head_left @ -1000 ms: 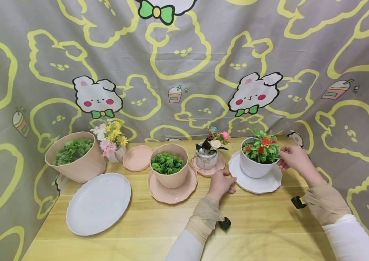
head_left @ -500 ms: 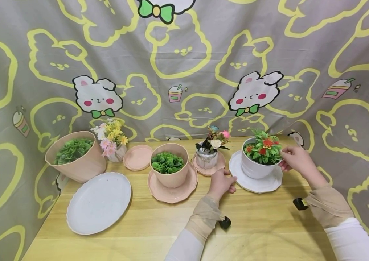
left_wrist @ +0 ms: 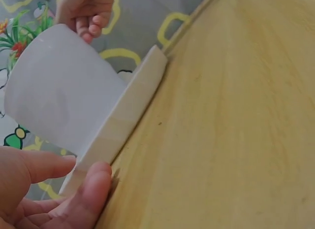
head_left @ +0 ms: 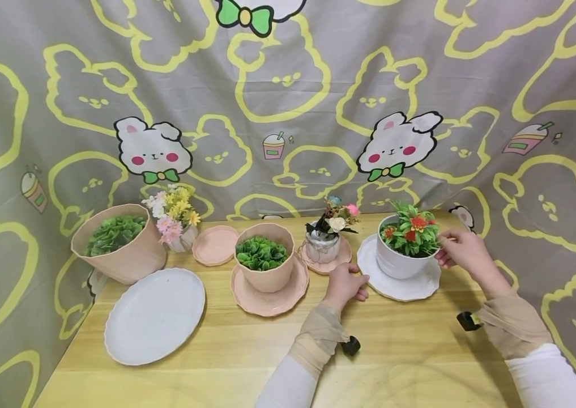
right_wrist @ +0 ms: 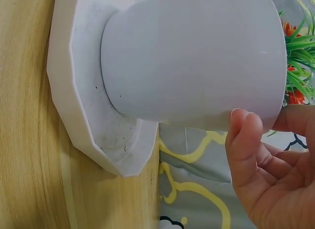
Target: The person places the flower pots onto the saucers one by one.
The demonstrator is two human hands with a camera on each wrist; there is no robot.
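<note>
A white flowerpot (head_left: pixel 402 265) with green leaves and red flowers (head_left: pixel 415 226) stands upright on a white scalloped saucer (head_left: pixel 376 283) at the right. My right hand (head_left: pixel 463 249) pinches the pot's rim from the right; the right wrist view shows fingers against the outer wall of the pot (right_wrist: pixel 192 61) and the thumb up at the rim. From the left, my left hand (head_left: pixel 345 283) pinches the edge of the saucer (left_wrist: pixel 123 113) between thumb and finger. A few dark specks lie inside the saucer beside the pot's base, in the right wrist view.
Leftward stand a small grey-white flower pot (head_left: pixel 322 248) on a pink saucer, a pink pot (head_left: pixel 267 280) on a larger pink saucer (head_left: pixel 293 297), a bare small pink saucer (head_left: pixel 214 245), a flower vase (head_left: pixel 183 239), a tilted pink pot (head_left: pixel 135 260) and a white plate (head_left: pixel 155 317). Patterned cloth (head_left: pixel 288 170) hangs behind.
The white flowerpot has shifted slightly to the right on its saucer, along with my right hand, then stayed still. My left hand has kept its place at the saucer's edge.
</note>
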